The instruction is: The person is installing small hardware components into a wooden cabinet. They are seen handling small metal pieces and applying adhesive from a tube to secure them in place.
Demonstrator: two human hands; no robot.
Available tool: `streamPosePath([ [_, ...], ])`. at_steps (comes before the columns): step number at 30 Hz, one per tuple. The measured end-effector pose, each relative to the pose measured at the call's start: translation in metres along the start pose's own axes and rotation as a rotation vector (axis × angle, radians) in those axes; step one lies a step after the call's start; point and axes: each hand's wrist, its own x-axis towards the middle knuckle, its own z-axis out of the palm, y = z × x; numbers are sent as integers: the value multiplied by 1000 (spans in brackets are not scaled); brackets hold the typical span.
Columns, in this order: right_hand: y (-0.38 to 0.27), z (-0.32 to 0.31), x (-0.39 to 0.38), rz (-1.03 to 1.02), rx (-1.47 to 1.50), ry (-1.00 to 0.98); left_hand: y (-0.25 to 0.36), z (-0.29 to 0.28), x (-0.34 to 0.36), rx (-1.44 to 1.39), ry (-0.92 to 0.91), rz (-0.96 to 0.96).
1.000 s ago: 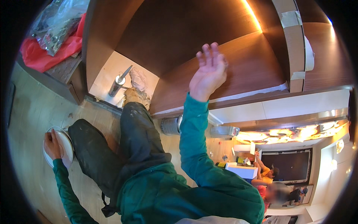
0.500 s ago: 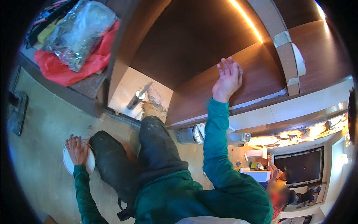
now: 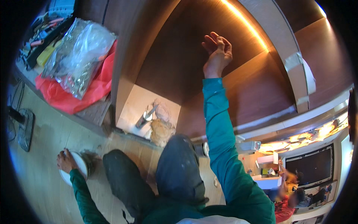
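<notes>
My left hand (image 3: 66, 161) rests on the edge of a round bucket's white lid (image 3: 79, 164), on the floor at the left. Its fingers look loosely bent and apart, and the lid hides part of what they touch. Raised before the dark back panel of a brown cabinet (image 3: 167, 56), my right hand (image 3: 218, 54) holds nothing. Its fingers are half curled with gaps between them. Below it, on the cabinet's pale base, stands a sealant cartridge (image 3: 143, 120) with a pointed nozzle, tilted up. Beside the cartridge lies a crumpled brown wad (image 3: 162, 131).
A lit strip (image 3: 246, 22) runs along the cabinet's inside edge. On the ledge at upper left lie a clear plastic bag (image 3: 80, 56), red plastic sheeting (image 3: 63, 97) and a tool box (image 3: 44, 31). A black-footed stand (image 3: 26, 128) is at far left. People (image 3: 287, 205) sit at lower right.
My right hand has risen and moved left, over the dark panel. My left hand has slid from the lid's middle to its left edge. My knees have shifted as the view moved.
</notes>
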Motion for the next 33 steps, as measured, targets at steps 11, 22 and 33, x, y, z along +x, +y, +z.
streamPosePath([
  [11, 84, 50, 63, -311, 178, -31, -34, 30, 4, 174, -35, 151],
  [22, 119, 73, 66, -634, 305, -160, 77, -170, 56, -1085, 278, 259],
  [33, 89, 55, 77, -803, 213, -59, 327, -302, 17, -1387, 503, 808],
])
